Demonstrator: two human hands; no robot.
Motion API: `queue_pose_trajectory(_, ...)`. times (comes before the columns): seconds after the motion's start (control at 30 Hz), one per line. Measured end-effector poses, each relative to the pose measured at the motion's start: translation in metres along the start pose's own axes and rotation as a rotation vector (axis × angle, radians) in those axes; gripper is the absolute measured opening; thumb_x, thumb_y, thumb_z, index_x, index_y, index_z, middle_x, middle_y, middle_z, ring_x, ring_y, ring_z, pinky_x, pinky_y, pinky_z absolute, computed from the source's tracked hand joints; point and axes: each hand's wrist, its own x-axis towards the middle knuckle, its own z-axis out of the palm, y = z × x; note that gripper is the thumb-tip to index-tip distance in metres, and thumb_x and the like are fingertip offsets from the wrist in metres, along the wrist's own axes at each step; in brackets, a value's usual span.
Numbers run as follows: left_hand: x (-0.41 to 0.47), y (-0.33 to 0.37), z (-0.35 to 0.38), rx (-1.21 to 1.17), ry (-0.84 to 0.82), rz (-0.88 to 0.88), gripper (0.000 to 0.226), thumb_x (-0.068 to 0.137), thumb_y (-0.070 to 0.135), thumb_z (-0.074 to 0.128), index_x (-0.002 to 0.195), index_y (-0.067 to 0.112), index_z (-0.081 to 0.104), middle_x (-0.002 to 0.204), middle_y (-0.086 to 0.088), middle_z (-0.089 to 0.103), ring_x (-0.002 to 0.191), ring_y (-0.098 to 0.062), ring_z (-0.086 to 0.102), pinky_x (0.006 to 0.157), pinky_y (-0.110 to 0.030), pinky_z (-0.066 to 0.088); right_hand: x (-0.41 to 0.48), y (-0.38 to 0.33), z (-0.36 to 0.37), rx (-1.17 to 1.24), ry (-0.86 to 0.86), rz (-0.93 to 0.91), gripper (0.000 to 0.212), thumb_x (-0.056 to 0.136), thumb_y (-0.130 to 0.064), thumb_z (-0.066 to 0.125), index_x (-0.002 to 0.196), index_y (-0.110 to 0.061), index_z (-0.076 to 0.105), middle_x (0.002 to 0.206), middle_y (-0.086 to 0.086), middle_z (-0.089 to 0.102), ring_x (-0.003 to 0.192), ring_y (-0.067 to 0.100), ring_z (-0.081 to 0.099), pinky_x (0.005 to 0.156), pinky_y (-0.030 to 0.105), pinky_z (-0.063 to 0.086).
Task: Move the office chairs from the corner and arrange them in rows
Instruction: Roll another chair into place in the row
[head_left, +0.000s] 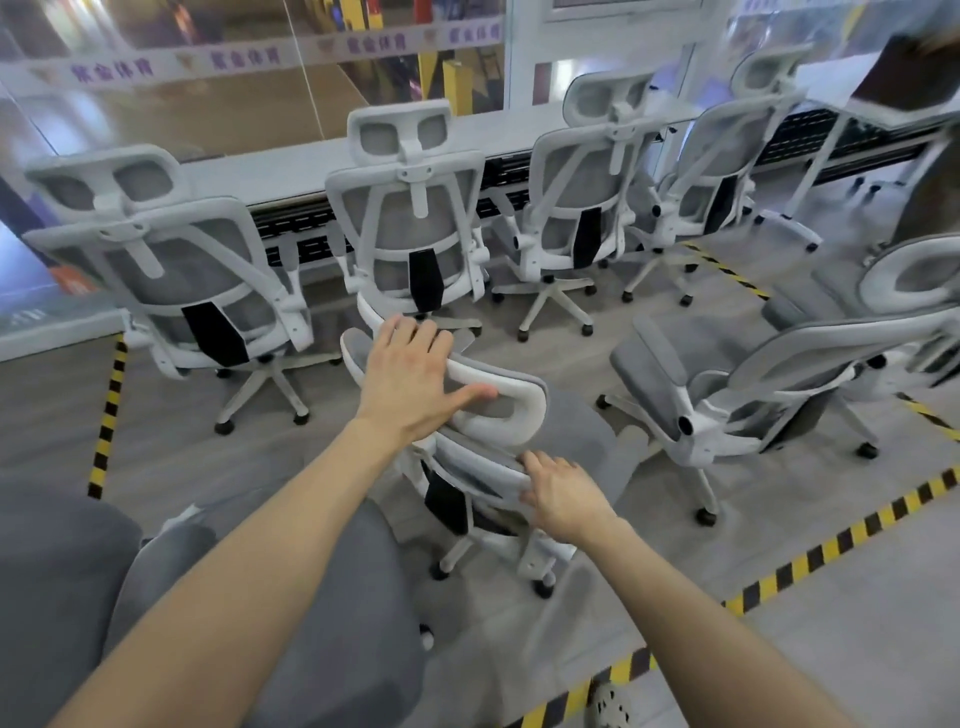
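Note:
A white-framed grey mesh office chair (519, 415) stands right in front of me, its back toward me. My left hand (415, 379) grips the top of its headrest, fingers over the rim and thumb underneath. My right hand (561, 493) holds the upper edge of its backrest, fingers curled over it. Several matching chairs (415, 228) stand in a row facing the long white desk (291, 166). Another chair (753, 384) stands to the right, turned sideways.
Grey chair seats (270, 597) crowd the lower left beside my arm. Yellow-black tape (106, 415) marks floor zones at left and lower right. A glass wall (208, 88) runs behind the desk. Open grey floor lies at the lower right.

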Motion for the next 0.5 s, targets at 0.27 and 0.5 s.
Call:
queue_pose_trajectory(0.27, 0.048, 0.036, 0.035, -0.103, -0.041, -0.055, 0.069, 0.098, 0.085, 0.049, 0.114, 0.020, 0.062, 0.114, 0.002, 0.056, 0.108, -0.022, 0.050, 0.103, -0.041, 0.045, 0.034, 0.129, -0.036, -0.076, 0.126, -0.087, 0.030, 0.108, -0.043, 0.060, 0.124, -0.019, 0.050, 0.124, 0.005, 0.058, 0.120, 0.030, 0.055, 0.123, 0.046, 0.036)
queue_pose_trajectory(0.5, 0.083, 0.118, 0.050, 0.023, 0.015, -0.198, 0.061, 0.100, 0.078, 0.055, 0.108, 0.018, 0.064, 0.105, -0.001, 0.057, 0.099, -0.026, 0.051, 0.092, -0.043, 0.046, 0.050, 0.200, -0.062, 0.001, 0.352, -0.126, 0.027, 0.096, -0.028, 0.078, 0.111, -0.010, 0.063, 0.111, 0.009, 0.065, 0.110, 0.035, 0.061, 0.102, 0.047, 0.054)
